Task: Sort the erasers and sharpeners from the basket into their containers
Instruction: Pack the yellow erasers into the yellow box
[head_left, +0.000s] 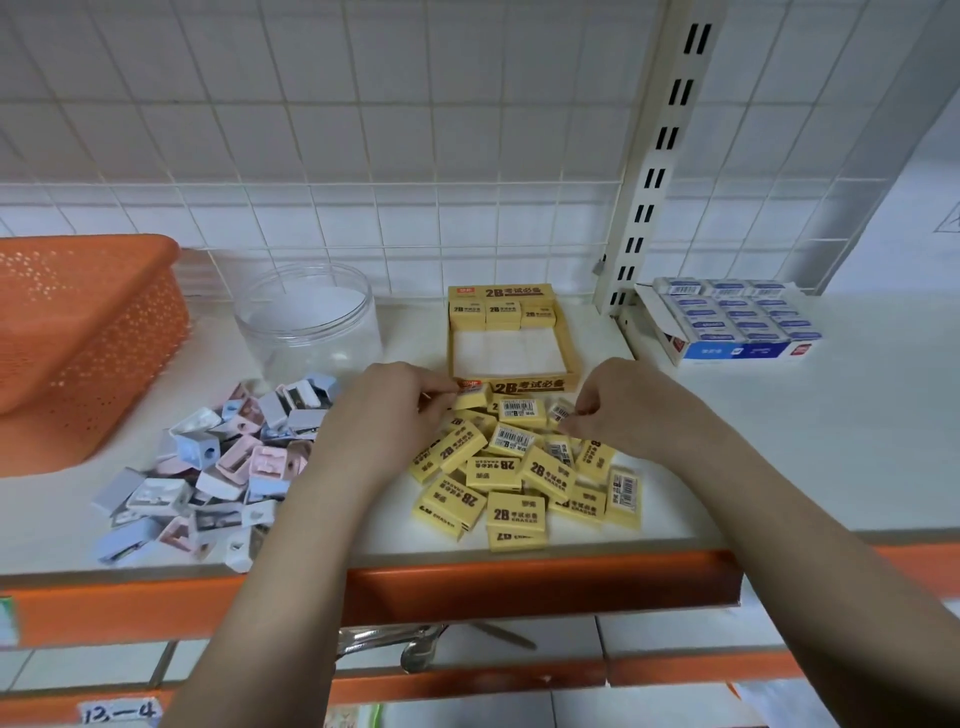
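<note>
- a white shelf (779, 415) with an orange front lip runs across the middle of the frame, backed by a white wire grid over white tiles.
- upper left, the orange basket (78, 332) sits on the shelf; nothing shows inside it from here.
- left of centre, a heap of pastel sharpeners (218, 467) lies loose on the shelf, just in front of the clear jar (306, 317), which looks empty.
- centre, the yellow erasers (519, 467) are piled in a loose spread, right in front of the yellow tray (511, 374), which holds only one row along its far edge.
- right of centre, a blue and white box (737, 325) of other erasers stands apart.
- the left hand (389, 410) is at the far left edge of the pile, fingers curled and pinching one yellow eraser (470, 399) just before the tray's front wall.
- the right hand (618, 405) is at the far right edge of the pile, fingertips drawn together on a small piece there; i would guess an eraser, but it's mostly hidden.
- risk, as i judge it: both forearms lie over the pile near the shelf lip, so a sweep of a wrist could knock erasers off the front, or push some into the sharpeners close by.
</note>
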